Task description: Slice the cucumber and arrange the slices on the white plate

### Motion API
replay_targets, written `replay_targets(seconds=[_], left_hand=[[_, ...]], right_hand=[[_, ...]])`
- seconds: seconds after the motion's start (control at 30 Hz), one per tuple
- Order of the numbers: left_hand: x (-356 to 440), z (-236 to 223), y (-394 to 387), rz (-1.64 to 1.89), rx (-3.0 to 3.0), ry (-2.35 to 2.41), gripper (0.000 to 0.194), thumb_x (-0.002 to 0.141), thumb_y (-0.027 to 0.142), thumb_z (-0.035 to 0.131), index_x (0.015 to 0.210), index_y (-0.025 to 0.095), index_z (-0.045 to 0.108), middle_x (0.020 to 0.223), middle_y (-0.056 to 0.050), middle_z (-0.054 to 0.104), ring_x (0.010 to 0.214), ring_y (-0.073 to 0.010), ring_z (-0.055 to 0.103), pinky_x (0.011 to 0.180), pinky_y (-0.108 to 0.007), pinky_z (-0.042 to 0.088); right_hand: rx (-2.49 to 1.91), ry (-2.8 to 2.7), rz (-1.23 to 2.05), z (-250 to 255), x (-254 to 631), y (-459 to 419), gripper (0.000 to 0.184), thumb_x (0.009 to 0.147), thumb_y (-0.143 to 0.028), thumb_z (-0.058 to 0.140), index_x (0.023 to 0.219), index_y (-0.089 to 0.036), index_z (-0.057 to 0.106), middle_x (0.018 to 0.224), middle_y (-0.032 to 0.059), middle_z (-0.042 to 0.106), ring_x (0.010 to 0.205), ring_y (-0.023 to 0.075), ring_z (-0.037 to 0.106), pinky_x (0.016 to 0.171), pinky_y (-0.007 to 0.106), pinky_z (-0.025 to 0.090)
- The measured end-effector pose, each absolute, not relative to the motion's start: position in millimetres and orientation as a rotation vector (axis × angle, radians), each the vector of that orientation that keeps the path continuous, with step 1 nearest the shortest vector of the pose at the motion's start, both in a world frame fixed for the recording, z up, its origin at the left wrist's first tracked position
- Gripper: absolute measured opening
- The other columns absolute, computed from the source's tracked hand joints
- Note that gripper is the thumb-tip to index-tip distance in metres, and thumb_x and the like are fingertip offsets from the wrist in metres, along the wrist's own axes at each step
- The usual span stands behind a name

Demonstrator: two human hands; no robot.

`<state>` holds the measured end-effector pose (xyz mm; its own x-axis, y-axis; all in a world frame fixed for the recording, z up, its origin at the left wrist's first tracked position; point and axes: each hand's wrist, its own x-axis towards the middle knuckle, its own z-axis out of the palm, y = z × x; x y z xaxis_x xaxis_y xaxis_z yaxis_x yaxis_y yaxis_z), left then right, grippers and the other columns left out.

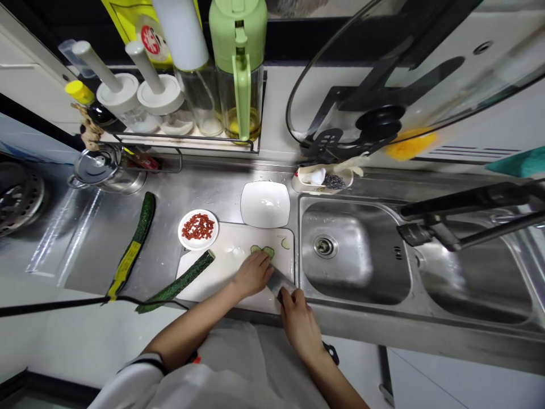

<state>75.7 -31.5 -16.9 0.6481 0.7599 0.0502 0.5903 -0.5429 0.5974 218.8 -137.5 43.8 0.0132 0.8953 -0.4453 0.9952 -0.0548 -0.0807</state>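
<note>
My right hand point(300, 321) grips a kitchen knife point(279, 279), its blade angled over the right part of the white cutting board point(230, 272). With fingers curled together, my left hand point(254, 272) presses down on cucumber slices point(268, 251) beside the blade; the fingers partly cover them. One more thin slice point(285, 243) lies apart near the board's upper right corner. A cut length of cucumber point(181, 284) rests across the board's left edge, its near end hanging past the counter.
A whole cucumber point(138, 238) with a yellow label lies at left. Beyond the board stand a plate of chopped red pieces point(198, 229) and a white dish point(264, 204). The sink point(357, 250) is to the right, under a faucet point(468, 218). A bottle rack point(187, 149) overhangs the back.
</note>
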Motion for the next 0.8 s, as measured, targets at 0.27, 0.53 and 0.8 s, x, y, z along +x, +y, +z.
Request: replay_targets(seconds=[0.27, 0.53, 0.8], left_hand=[[55, -24, -18, 0.571, 2.124, 1.258, 0.029, 0.085, 0.011, 0.046, 0.108, 0.019, 0.061, 0.107, -0.009, 0.063, 0.105, -0.02, 0.057, 0.091, -0.039, 0.05], [45, -44, -9, 0.488, 2.099, 1.469, 0.034, 0.079, 0.016, 0.06, 0.112, 0.018, 0.057, 0.105, -0.009, 0.058, 0.102, -0.022, 0.053, 0.091, -0.04, 0.047], [60, -35, -5, 0.415, 1.856, 1.674, 0.018, 0.072, 0.011, 0.061, 0.088, 0.018, 0.057, 0.088, -0.005, 0.057, 0.089, -0.0193, 0.054, 0.082, -0.033, 0.045]], right_hand=[[2.06, 1.928, -0.787, 47, 238, -172, 0.031, 0.09, -0.015, 0.04, 0.117, -0.023, 0.053, 0.096, 0.0055, 0.052, 0.063, 0.0127, 0.06, 0.054, 0.023, 0.038], [2.157, 1.906, -0.855, 47, 239, -175, 0.032, 0.088, -0.013, 0.044, 0.116, -0.023, 0.054, 0.101, 0.0061, 0.052, 0.064, 0.0124, 0.06, 0.057, 0.024, 0.042], [2.214, 1.947, -0.91, 48, 234, -172, 0.028, 0.088, -0.014, 0.044, 0.111, -0.022, 0.057, 0.096, 0.0049, 0.053, 0.065, 0.0131, 0.06, 0.057, 0.025, 0.045]])
